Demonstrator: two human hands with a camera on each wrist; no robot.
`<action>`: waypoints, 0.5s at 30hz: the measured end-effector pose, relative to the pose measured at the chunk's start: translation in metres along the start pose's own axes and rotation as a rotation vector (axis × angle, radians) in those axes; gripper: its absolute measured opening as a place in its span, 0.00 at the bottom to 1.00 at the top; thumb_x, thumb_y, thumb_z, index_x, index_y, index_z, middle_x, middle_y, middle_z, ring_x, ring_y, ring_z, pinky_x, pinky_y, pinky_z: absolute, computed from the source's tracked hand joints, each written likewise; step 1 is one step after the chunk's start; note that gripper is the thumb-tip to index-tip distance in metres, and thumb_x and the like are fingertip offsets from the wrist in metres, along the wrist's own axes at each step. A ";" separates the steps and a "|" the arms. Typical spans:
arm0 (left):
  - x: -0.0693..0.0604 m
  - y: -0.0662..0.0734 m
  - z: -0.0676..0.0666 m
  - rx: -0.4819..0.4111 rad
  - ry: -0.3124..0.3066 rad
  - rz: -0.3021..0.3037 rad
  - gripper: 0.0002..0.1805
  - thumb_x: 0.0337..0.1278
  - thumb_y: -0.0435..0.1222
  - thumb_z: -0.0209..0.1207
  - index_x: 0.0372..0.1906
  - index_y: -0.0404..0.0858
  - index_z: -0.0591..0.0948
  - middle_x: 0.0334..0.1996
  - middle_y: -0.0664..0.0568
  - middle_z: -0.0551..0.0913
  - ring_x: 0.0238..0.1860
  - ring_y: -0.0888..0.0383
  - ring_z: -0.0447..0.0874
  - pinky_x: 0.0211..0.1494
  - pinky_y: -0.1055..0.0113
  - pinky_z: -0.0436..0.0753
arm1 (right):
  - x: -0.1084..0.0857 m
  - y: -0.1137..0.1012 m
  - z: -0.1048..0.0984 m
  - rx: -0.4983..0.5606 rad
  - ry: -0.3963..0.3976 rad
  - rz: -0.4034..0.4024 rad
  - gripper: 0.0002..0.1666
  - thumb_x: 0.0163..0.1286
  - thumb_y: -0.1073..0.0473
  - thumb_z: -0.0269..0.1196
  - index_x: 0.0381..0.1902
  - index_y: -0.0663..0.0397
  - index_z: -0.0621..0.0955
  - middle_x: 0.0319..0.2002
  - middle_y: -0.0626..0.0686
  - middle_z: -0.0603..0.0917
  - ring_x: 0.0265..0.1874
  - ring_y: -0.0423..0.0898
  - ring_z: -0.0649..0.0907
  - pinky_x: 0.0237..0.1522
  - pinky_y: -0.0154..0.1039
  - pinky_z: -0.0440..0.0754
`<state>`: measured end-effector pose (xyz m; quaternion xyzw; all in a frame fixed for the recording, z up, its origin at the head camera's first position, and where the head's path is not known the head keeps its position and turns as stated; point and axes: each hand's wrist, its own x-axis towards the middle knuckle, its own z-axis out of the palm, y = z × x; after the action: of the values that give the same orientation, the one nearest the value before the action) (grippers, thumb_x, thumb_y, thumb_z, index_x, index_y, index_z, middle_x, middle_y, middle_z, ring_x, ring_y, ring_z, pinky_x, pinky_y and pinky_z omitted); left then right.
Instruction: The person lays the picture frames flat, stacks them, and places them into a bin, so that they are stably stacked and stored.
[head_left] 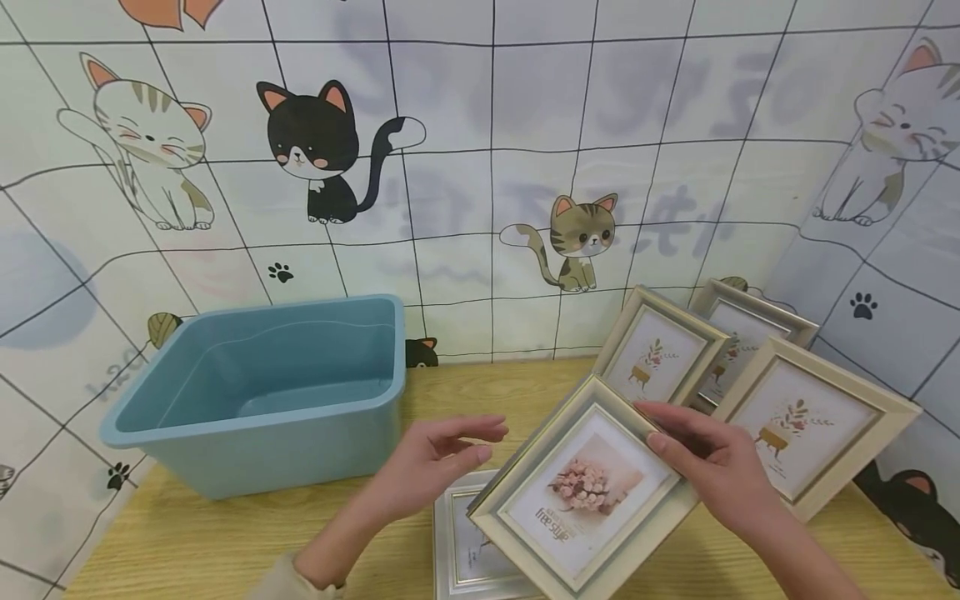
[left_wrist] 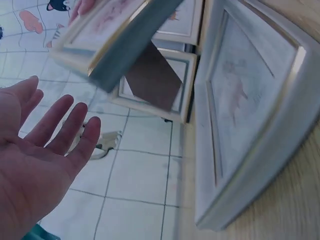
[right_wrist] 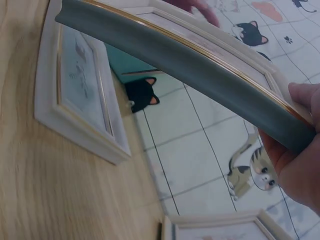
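Note:
My right hand (head_left: pixel 716 462) grips the upper right edge of a cream picture frame (head_left: pixel 585 492) with a pink flower print, thumb on its front. The frame is tilted and held above the table; its grey-green side and gold trim show in the right wrist view. To its left, my left hand (head_left: pixel 438 467) is apart from it, fingers extended and holding nothing. The left wrist view shows that palm (left_wrist: pixel 35 165) with spread fingers, and a brown stand flap (left_wrist: pixel 152 80) behind the held frame. Below it, another picture frame (head_left: pixel 468 542) lies flat on the table, partly covered.
A blue plastic bin (head_left: pixel 277 450) stands on the wooden table (head_left: pixel 375 542) at the left. Several picture frames stand at the right, among them a cream frame (head_left: pixel 817 425), a gold-edged frame (head_left: pixel 660 354) and a silvery frame (head_left: pixel 757 312). A cat-patterned wall (head_left: pixel 450 192) is behind.

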<state>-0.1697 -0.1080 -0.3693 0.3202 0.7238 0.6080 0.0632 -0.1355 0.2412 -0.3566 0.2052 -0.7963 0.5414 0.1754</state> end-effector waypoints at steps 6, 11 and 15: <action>0.005 0.016 0.011 -0.129 -0.018 0.056 0.27 0.71 0.28 0.60 0.72 0.31 0.72 0.65 0.37 0.78 0.62 0.42 0.80 0.59 0.59 0.82 | 0.002 -0.001 0.024 0.142 -0.018 -0.032 0.25 0.69 0.80 0.60 0.60 0.60 0.84 0.55 0.40 0.86 0.48 0.35 0.85 0.41 0.29 0.83; 0.011 0.019 0.017 -0.136 -0.027 0.114 0.27 0.69 0.25 0.60 0.71 0.29 0.72 0.67 0.38 0.76 0.67 0.46 0.76 0.65 0.55 0.77 | 0.000 -0.002 0.038 0.221 -0.047 -0.045 0.25 0.68 0.81 0.60 0.59 0.59 0.84 0.55 0.41 0.87 0.50 0.35 0.85 0.41 0.30 0.84; 0.013 0.018 0.019 -0.130 -0.064 0.111 0.28 0.70 0.27 0.60 0.73 0.32 0.71 0.69 0.41 0.75 0.67 0.47 0.75 0.63 0.57 0.78 | -0.002 -0.002 0.046 0.295 -0.074 -0.053 0.26 0.68 0.81 0.59 0.60 0.59 0.84 0.56 0.42 0.87 0.52 0.36 0.85 0.41 0.32 0.85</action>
<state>-0.1635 -0.0844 -0.3535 0.3745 0.6616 0.6455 0.0731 -0.1359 0.1979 -0.3723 0.2693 -0.7084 0.6397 0.1281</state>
